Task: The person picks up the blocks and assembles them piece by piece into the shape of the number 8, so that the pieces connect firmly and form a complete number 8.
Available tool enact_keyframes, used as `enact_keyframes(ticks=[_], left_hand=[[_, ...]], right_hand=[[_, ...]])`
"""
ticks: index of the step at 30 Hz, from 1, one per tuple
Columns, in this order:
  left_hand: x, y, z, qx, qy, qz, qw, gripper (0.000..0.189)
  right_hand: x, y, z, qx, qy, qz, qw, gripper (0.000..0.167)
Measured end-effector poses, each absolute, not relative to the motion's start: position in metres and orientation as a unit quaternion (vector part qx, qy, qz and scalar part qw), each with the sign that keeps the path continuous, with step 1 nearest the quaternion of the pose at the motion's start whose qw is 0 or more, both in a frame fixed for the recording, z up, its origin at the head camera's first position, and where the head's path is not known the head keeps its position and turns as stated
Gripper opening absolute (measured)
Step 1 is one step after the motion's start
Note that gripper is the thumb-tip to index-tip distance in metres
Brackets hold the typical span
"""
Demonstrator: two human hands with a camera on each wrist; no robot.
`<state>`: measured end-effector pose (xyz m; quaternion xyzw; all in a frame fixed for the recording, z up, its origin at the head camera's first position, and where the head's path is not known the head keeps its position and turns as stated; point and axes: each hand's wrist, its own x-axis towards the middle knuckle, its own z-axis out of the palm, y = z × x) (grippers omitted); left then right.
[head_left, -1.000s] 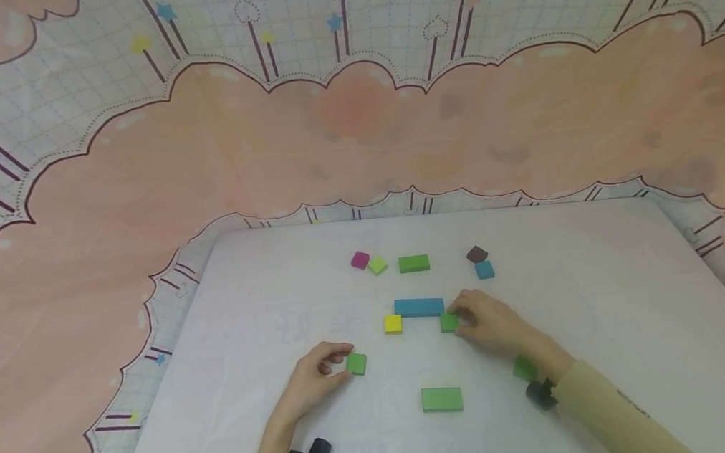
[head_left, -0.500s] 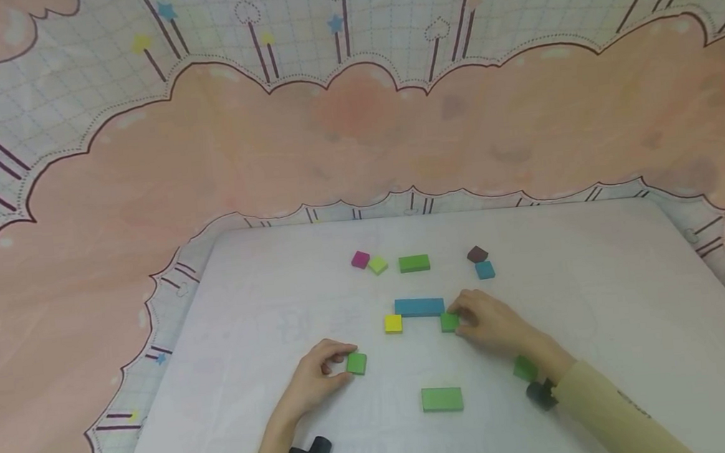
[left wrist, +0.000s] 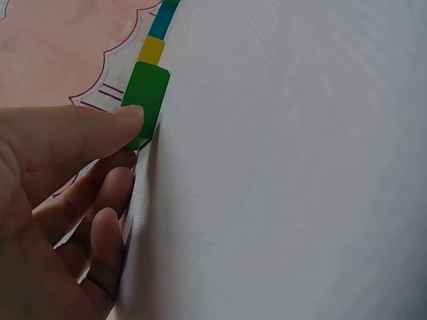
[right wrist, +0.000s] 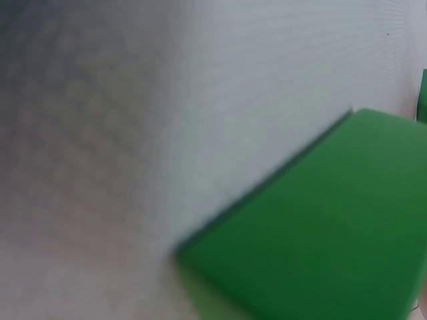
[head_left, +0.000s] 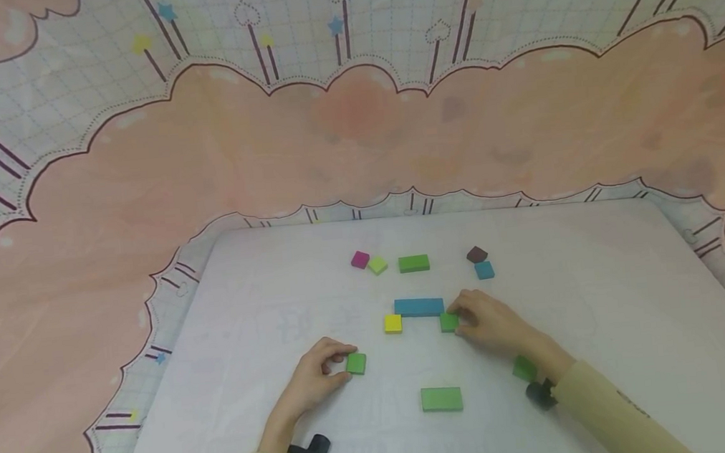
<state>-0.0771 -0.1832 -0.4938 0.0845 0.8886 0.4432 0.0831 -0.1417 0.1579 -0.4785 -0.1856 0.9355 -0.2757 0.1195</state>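
In the head view my left hand pinches a small green square block between thumb and forefinger at the table's left-centre. The left wrist view shows the thumb against this block's face, the other fingers loosely bent below. My right hand pinches another green square block, which sits at the near right corner of a long blue block. At the blue block's near left corner lies a yellow square block. A large green face of a block fills much of the right wrist view.
A light green rectangular block lies nearer me, and a green block is partly hidden under my right wrist. Farther back are magenta, lime, green, brown and blue blocks on the white table.
My left forefinger has slid very slightly to the right at the green block's far edge. Both hands and all the blocks otherwise stay in place.
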Motion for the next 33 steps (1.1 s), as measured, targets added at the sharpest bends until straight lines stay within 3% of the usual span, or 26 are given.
enact_keyframes(ticks=[33], left_hand=[[-0.0838,-0.1772,-0.4918,0.104,0.888,0.442,0.076,0.036]], right_hand=[[-0.1413,0.1596,-0.4782,-0.182,0.936,-0.276,0.124,0.034]])
